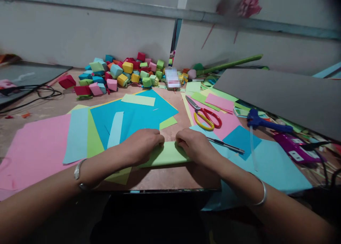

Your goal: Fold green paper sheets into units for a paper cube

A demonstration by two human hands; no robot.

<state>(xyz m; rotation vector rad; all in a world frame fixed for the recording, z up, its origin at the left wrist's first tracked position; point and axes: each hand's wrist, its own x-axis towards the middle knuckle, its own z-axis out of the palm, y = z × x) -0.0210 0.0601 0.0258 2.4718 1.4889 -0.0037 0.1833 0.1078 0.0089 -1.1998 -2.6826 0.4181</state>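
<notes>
A light green sheet of paper [170, 152], seemingly folded into a wide strip, lies near the table's front edge between my hands. The curled fingers of my left hand [142, 144] are closed on its left part. At the right end, my right hand [195, 146] is likewise closed on it, knuckles up. My fingertips are partly hidden. Beyond my left hand lie a blue sheet [138, 112] and a narrow pale blue strip [115, 128]. To the right of my right hand are a cutter knife [226, 144] and scissors [204, 114] with red and yellow handles.
Several folded paper cubes [128, 68] are heaped along the wall. Pink paper [39, 144] covers the left side. On the right are a blue glue gun [266, 123], a purple power strip [297, 148] and a grey board [279, 95]. Black cable [39, 93] lies at far left.
</notes>
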